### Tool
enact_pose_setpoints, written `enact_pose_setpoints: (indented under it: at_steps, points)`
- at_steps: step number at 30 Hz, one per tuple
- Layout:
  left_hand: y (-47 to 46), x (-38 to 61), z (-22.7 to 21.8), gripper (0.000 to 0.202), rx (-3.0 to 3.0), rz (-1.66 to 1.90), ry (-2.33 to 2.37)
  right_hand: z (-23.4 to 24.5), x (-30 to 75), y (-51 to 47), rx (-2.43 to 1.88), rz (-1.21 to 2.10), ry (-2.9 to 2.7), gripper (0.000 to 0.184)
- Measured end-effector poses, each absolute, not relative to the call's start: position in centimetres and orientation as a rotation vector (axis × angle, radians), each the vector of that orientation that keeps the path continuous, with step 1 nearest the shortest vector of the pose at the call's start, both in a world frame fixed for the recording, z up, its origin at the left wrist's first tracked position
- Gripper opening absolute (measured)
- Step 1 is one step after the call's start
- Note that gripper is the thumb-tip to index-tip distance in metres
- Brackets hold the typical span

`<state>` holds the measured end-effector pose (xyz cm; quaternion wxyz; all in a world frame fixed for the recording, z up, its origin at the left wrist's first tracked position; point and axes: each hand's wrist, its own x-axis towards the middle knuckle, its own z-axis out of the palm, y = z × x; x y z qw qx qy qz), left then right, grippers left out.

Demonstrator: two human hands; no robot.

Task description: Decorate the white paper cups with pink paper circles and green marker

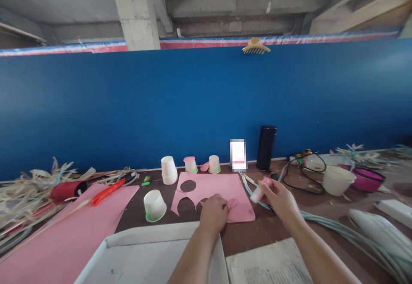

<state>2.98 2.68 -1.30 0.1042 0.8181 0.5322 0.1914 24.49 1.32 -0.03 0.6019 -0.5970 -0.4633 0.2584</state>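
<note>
My left hand (213, 212) is closed on a small pink paper piece (232, 203), held over the near edge of a pink sheet (225, 189) that has round holes cut out of it. My right hand (280, 200) grips a small glue stick (260, 191) with a white body and a pink cap, just right of the sheet. An upturned white paper cup (154, 205) stands left of the sheet. Several more cups stand behind it, two of them (190, 164) (214, 164) with pink tops or pieces beside them.
A bigger pink sheet (69, 237) and red-handled scissors (107, 191) lie at left beside dry straw (25, 194). A cardboard box lid (151, 256) and newspaper (270, 264) are near me. A black flask (266, 147), white bowl (337, 180), magenta bowl (368, 179) and cables lie right. Blue wall behind.
</note>
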Motion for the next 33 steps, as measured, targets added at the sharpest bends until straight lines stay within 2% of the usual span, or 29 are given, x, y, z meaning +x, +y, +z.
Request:
enact_pose_setpoints:
  at_steps: [5,18,22,27,33]
  points:
    - [2.4,3.1,-0.7,0.028,2.361,0.519,1.615,0.0,20.7,0.3,-1.463,0.481,-1.474,0.044]
    - [2.7,3.2,-1.0,0.020,2.368,0.449,1.700,0.1,17.3,-0.8,-1.378,0.335,-1.868,0.011]
    - [2.8,3.3,-1.4,0.020,2.400,0.509,1.682,0.7,17.8,-1.1,-1.410,0.270,-1.908,0.013]
    - [3.0,3.3,-1.7,0.033,2.392,0.580,1.668,0.9,18.3,-1.0,-1.437,0.293,-1.752,0.019]
    - [3.1,3.2,-1.9,0.030,2.391,0.579,1.665,0.6,17.9,-0.8,-1.380,0.283,-1.735,0.021]
